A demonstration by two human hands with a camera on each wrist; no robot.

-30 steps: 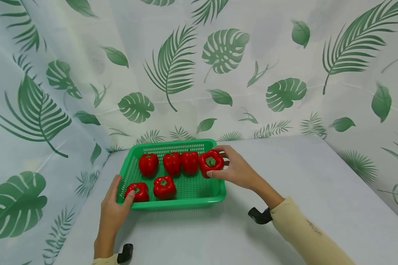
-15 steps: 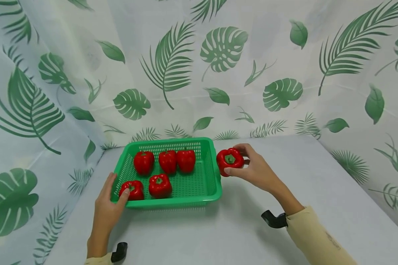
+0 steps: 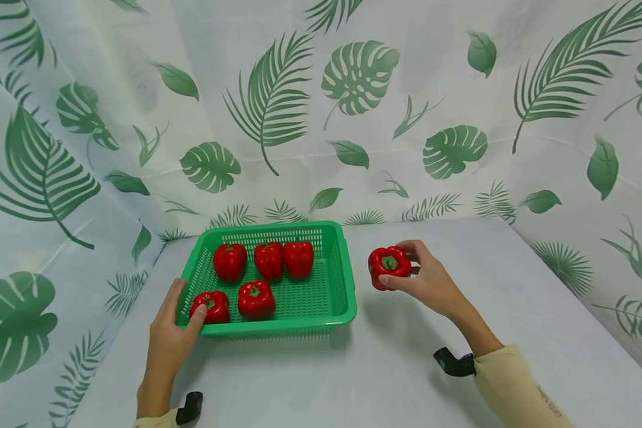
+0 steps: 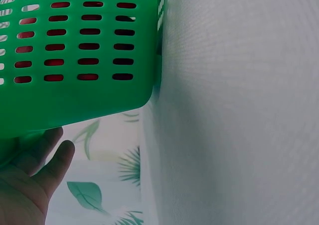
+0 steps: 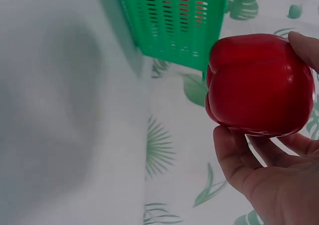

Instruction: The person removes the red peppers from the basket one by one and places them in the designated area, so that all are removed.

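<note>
My right hand [image 3: 434,286] grips a red bell pepper [image 3: 381,274] above the table, to the right of the green plastic basket [image 3: 349,297]. In the right wrist view the thumb and fingers stand on opposite sides of this bell pepper [image 5: 256,85], apart from the basket [image 5: 174,53]. My left hand [image 3: 168,342] holds the basket's left rim near its front corner, thumb over the edge and fingers along the outside. Several red bell peppers, such as the front middle one [image 3: 256,302], stand inside. The thumb tip overlaps the front-left bell pepper [image 3: 214,309]; contact is unclear.
The white table [image 3: 299,380] extends in front of the basket and to its right. A leaf-printed cloth [image 3: 299,119] rises behind the table and along both sides. Black devices [image 3: 455,362] are worn at both wrists.
My right hand has carried its bell pepper rightward from over the basket's right edge to above the table. The left hand stays at the basket's left rim.
</note>
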